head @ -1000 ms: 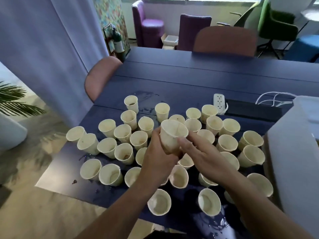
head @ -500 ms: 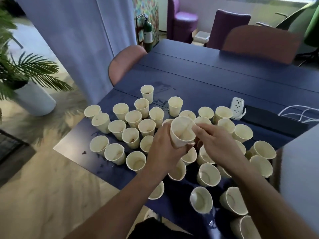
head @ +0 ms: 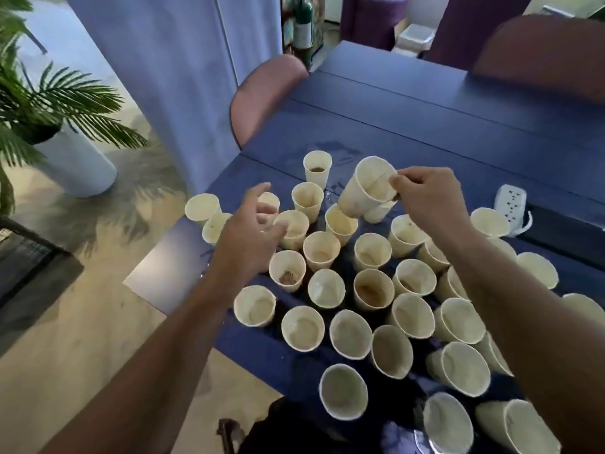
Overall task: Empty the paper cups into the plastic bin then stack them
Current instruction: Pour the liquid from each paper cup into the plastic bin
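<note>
Many cream paper cups point(head: 320, 250) stand crowded on the near left part of a dark blue table point(head: 409, 126); some hold brown residue. My right hand point(head: 429, 198) pinches the rim of one tilted cup point(head: 366, 188), lifted above the others. My left hand point(head: 248, 237) hovers with spread, relaxed fingers over the cups at the left, close to one cup point(head: 291, 227), holding nothing. The plastic bin is out of view.
A white power strip point(head: 510, 201) lies at the right by a black strip. Pink chairs point(head: 262, 93) stand at the table's left and far sides. A potted palm point(head: 59, 119) and a curtain point(head: 183, 77) are at the left. Wet patches mark the table.
My left hand let go of the lifted cup and moved left over the standing cups. My right hand now carries that cup alone, farther from me. The view swung left.
</note>
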`<state>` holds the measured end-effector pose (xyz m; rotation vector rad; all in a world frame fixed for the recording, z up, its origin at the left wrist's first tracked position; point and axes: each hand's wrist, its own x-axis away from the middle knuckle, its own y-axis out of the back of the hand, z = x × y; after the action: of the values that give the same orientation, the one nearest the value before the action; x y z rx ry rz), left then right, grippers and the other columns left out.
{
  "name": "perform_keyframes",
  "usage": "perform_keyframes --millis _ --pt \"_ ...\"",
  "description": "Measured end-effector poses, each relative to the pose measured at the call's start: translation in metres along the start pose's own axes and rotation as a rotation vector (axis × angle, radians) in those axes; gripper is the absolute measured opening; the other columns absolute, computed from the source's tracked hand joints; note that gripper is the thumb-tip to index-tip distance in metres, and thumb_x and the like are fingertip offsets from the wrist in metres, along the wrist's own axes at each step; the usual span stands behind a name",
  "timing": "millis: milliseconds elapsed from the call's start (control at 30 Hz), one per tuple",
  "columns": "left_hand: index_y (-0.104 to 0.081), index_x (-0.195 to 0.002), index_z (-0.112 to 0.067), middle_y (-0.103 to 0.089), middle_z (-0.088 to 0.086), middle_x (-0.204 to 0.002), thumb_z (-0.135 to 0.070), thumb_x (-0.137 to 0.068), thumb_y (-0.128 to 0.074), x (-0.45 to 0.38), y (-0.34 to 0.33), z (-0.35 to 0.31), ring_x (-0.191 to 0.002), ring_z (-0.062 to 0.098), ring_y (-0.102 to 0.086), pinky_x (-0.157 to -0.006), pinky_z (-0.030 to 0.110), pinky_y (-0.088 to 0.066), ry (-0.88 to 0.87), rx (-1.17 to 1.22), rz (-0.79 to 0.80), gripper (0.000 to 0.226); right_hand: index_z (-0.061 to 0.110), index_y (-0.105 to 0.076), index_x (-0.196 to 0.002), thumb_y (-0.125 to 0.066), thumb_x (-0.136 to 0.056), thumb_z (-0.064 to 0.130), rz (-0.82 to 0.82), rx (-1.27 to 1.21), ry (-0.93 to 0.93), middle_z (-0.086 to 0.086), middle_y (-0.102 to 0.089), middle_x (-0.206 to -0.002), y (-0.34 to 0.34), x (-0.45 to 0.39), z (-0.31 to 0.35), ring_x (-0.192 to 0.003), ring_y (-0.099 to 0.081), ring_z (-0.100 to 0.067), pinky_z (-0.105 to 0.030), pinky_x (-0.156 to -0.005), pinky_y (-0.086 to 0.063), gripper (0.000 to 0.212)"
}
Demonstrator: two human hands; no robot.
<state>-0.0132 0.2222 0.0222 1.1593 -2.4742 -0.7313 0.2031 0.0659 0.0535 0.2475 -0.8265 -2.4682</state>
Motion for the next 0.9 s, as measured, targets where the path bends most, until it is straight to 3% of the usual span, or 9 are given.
perform_keyframes --millis 167,300,367,500,600,767,833,900 --pt "-0.065 -0.120 -0.025 -0.066 -0.015 -0.092 -0.019 -0.095 -0.063 -0.096 0.038 0.008 -0.082 0.001 -0.062 -0.085 0.028 -0.051 -0.047 -0.075 -0.011 0.025 0.015 -0.078 -0.089 -0.055 -0.093 0.027 -0.069 0.115 0.000 -0.002 -0.073 -0.080 -0.053 -0.069 0.017 -0.073 -0.067 -0.025 -0.039 -0.067 -0.057 0.026" --pt "-0.067 -0.114 -0.025 -0.065 -0.014 -0.087 -0.020 -0.095 -0.059 -0.159 0.028 0.015 -0.072 0.001 -0.059 -0.066 0.016 -0.044 -0.107 -0.118 0.036 0.022 0.014 -0.076 -0.085 -0.054 -0.090 0.030 -0.046 0.258 -0.026 -0.003 -0.072 -0.077 -0.088 -0.103 0.011 -0.068 -0.066 -0.025 -0.044 -0.067 -0.060 0.027" --pt "-0.067 -0.112 -0.026 -0.065 -0.012 -0.088 -0.021 -0.094 -0.057 -0.184 0.016 0.020 -0.068 0.001 -0.058 -0.063 0.019 -0.043 -0.129 -0.124 0.082 0.021 0.014 -0.075 -0.083 -0.052 -0.088 0.032 -0.010 0.361 -0.056 -0.004 -0.071 -0.076 -0.102 -0.115 0.001 -0.069 -0.066 -0.026 -0.047 -0.071 -0.060 0.030" --pt "-0.066 -0.112 -0.023 -0.068 -0.005 -0.096 -0.028 -0.094 -0.058 -0.225 -0.019 0.031 -0.087 0.019 -0.065 -0.077 0.032 -0.053 -0.099 -0.202 0.199 0.021 0.016 -0.074 -0.079 -0.048 -0.093 0.035 0.009 0.559 -0.083 -0.004 -0.070 -0.084 -0.123 -0.125 -0.020 -0.094 -0.060 -0.028 -0.048 -0.096 -0.043 0.035" --pt "-0.065 -0.113 -0.022 -0.068 -0.001 -0.110 -0.037 -0.094 -0.058 -0.245 -0.043 0.038 -0.105 0.023 -0.062 -0.092 0.040 -0.053 -0.037 -0.283 0.273 0.026 0.017 -0.076 -0.095 -0.051 -0.099 0.035 -0.017 0.697 -0.087 -0.007 -0.065 -0.110 -0.131 -0.130 -0.030 -0.115 -0.047 -0.030 -0.053 -0.099 -0.032 0.031" --pt "-0.059 -0.098 -0.018 -0.062 -0.001 -0.097 -0.040 -0.098 -0.054 -0.258 -0.075 0.047 -0.092 0.022 -0.058 -0.085 0.041 -0.050 0.041 -0.334 0.320 0.023 0.021 -0.076 -0.099 -0.048 -0.099 0.031 0.040 0.729 -0.177 -0.005 -0.054 -0.118 -0.140 -0.136 -0.039 -0.122 -0.037 -0.031 -0.054 -0.099 -0.027 0.030" --pt "-0.059 -0.106 -0.019 -0.061 -0.002 -0.102 -0.043 -0.099 -0.053 -0.262 -0.083 0.052 -0.096 0.022 -0.056 -0.084 0.038 -0.047 0.052 -0.321 0.334 0.026 0.021 -0.074 -0.106 -0.046 -0.098 0.031 0.083 0.748 -0.215 -0.006 -0.054 -0.121 -0.142 -0.135 -0.042 -0.124 -0.036 -0.031 -0.052 -0.097 -0.026 0.031" --pt "-0.061 -0.113 -0.017 -0.059 -0.001 -0.106 -0.044 -0.101 -0.051 -0.266 -0.091 0.053 -0.097 0.021 -0.053 -0.081 0.035 -0.043 0.045 -0.334 0.354 0.032 0.026 -0.065 -0.126 -0.046 -0.100 0.038 0.085 0.737 -0.221 -0.007 -0.053 -0.131 -0.139 -0.135 -0.044 -0.131 -0.034 -0.031 -0.052 -0.098 -0.025 0.035"
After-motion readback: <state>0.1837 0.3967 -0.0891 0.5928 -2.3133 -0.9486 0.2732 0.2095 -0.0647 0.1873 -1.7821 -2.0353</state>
